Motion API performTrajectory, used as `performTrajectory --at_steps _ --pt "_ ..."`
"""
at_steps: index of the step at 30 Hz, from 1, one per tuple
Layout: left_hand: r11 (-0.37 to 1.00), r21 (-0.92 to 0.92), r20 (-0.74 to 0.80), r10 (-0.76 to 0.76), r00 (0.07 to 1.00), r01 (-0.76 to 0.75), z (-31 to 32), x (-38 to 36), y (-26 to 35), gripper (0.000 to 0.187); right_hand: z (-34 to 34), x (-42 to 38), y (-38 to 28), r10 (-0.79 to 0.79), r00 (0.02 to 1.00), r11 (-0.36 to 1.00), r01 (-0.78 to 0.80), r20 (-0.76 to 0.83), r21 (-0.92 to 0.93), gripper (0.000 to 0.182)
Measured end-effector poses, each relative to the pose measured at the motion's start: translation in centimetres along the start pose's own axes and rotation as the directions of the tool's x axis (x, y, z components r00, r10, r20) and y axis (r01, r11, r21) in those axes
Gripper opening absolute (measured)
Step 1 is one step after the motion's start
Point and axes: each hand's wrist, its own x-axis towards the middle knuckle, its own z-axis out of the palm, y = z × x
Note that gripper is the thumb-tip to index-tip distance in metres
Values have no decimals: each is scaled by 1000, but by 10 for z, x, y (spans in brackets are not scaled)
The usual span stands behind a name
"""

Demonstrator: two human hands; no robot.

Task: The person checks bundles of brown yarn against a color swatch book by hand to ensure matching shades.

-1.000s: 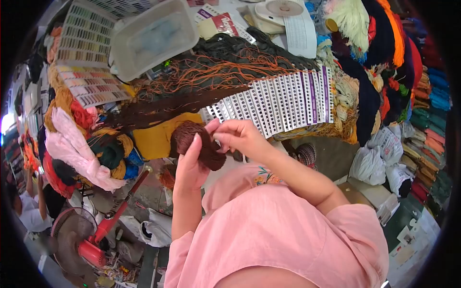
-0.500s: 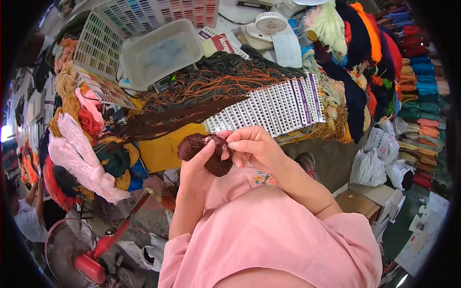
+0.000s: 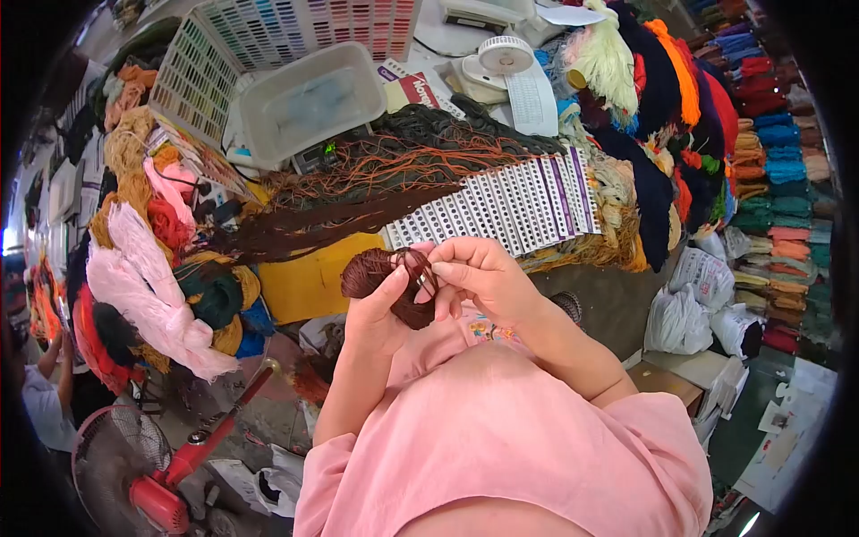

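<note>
A dark brown skein of thread (image 3: 365, 272) is held up in front of my chest. My left hand (image 3: 379, 309) is closed around its near side, with the thumb pressed on top. At the skein's right side, my right hand (image 3: 472, 276) pinches some of the brown strands between thumb and forefinger. Some strands loop across the fingers of both hands. Beyond the hands, long brown strands (image 3: 344, 219) stretch over the table beside a row of white thread cards (image 3: 497, 208) with dark holes.
A clear plastic bin (image 3: 313, 103) and color sample charts (image 3: 190, 79) stand at the back. Yarn hanks (image 3: 148, 295) hang on the left. A red fan (image 3: 161, 501) stands lower left. White plastic bags (image 3: 678, 320) and a cardboard box (image 3: 689, 380) are at right.
My right fingers have shifted on the strands at the skein's right side, and loops now show more clearly across them. The skein has moved slightly right. The view has shifted a little.
</note>
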Motion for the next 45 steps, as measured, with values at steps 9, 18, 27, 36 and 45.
performTrajectory --at_steps 9,18,27,36,45 --pt "999 -36 4 2 1000 -2 -4 0 2 33 4 5 0 4 1000 999 -4 -3 -37 14" --pt "1000 -7 -12 21 1000 -21 2 3 6 36 -1 1 -1 45 998 997 -42 -37 72 15" --pt "1000 -3 -108 -22 994 22 13 6 1 45 -12 2 6 -17 996 997 23 -91 68 15" --pt "997 76 -34 -19 999 22 11 14 -12 46 -14 3 4 -20 985 1000 19 -171 -4 9" --pt "998 -8 -55 -55 997 55 25 29 -15 47 -35 -5 -3 0 982 1000 3 -188 15 9"
